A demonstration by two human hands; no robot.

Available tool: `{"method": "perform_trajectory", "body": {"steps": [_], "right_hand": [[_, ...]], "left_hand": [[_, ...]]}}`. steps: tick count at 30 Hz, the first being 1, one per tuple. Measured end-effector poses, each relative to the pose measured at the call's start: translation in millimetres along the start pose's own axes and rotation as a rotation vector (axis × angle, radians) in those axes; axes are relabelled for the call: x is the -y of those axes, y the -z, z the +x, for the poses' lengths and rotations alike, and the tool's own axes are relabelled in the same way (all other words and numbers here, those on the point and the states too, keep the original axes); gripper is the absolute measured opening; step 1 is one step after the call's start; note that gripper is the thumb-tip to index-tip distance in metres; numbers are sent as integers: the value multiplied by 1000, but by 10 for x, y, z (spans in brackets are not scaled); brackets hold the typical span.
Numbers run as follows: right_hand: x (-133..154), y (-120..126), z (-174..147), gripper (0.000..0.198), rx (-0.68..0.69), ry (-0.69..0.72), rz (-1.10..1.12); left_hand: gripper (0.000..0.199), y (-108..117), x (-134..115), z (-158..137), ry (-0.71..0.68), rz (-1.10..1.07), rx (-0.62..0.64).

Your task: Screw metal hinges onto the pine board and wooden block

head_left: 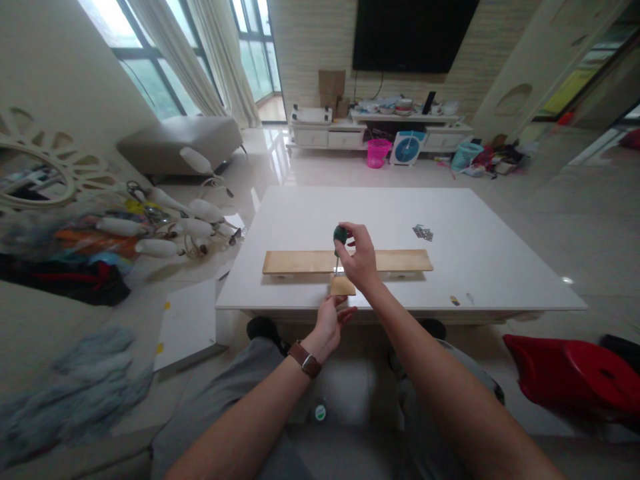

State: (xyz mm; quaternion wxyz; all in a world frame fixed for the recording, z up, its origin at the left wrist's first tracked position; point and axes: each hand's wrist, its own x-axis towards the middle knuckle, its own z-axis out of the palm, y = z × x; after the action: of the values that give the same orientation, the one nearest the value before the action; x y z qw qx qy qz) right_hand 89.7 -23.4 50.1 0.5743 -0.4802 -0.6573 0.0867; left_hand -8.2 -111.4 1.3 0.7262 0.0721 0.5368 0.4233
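My right hand is closed round the green handle of a screwdriver, held upright with its shaft pointing down. The shaft's lower end meets a small metal plate where a long pale wooden board and a small wooden piece come together; the exact contact of the tip is too small to make out. The long board lies crosswise, slightly raised above the table. At the near edge of the small piece, my left hand grips it from below, its fingertips partly hidden. A brown-strapped watch is on the left wrist.
The white table carries several metal brackets at the right and a small dark-and-tan item near its front edge. A white panel leans at the left, beside a many-armed lamp. A red stool lies at the right.
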Motion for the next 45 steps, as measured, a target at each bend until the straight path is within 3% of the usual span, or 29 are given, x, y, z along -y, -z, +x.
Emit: {"method": "perform_trajectory", "body": {"steps": [45], "right_hand": [[0,-13,-2,39,26,-38,55]], "left_hand": [[16,-18,-13,-34,-2,-2,-10]]}}
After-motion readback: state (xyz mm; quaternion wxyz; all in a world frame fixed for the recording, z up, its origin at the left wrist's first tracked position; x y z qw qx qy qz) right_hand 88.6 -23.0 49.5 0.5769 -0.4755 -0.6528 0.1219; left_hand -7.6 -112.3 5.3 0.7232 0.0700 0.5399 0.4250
